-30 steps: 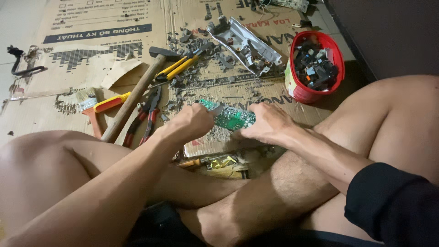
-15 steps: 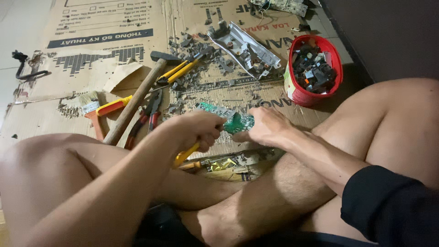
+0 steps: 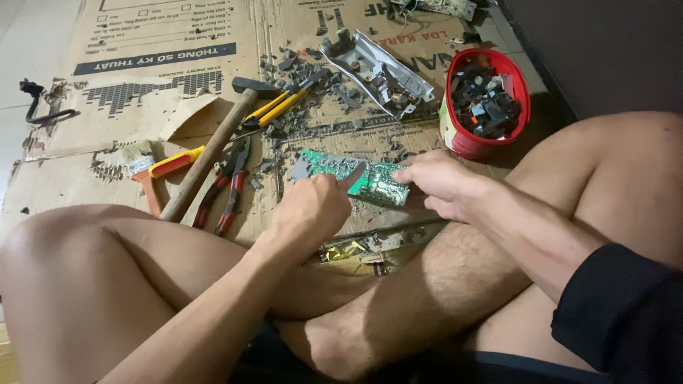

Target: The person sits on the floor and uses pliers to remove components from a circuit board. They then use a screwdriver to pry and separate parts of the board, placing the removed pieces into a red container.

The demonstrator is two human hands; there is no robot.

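Stripping a green circuit board [image 3: 356,178] of its parts is the work we record, judged well begun and not finished.

Item, board: held flat over the near middle of the cardboard sheet [image 3: 142,85] that covers the floor, just above our crossed legs. A grey blade or metal tab shows at its middle; we cannot tell which.

Item, left hand [image 3: 309,210]: closed in a fist at the board's near edge, seemingly gripping a tool whose tip meets the board; the handle is hidden.

Item, right hand [image 3: 437,181]: fingers curled, pinching the board's right end and steadying it.

Item, red plastic tub [image 3: 455,139]: at the sheet's right edge, nearly full of dark loose components. We judge these the harvest so far.

Item, grey debris [image 3: 299,78]: broken bits scattered across the sheet's middle, beyond the board.

Item, opened grey metal casing [image 3: 377,71]: toward the far right, beside the tub, with parts inside.

Item, tools lying idle left of the board: wooden-handled hammer [image 3: 213,142], yellow-handled screwdriver [image 3: 284,103], red-handled pliers [image 3: 228,188], orange-and-yellow-handled tool [image 3: 167,171], small brush [image 3: 135,153].

Item, a second board [image 3: 437,7] at the far edge, partly out of view and seemingly untouched.

Remaining, in our judgement: the held board's parts, then the far one.
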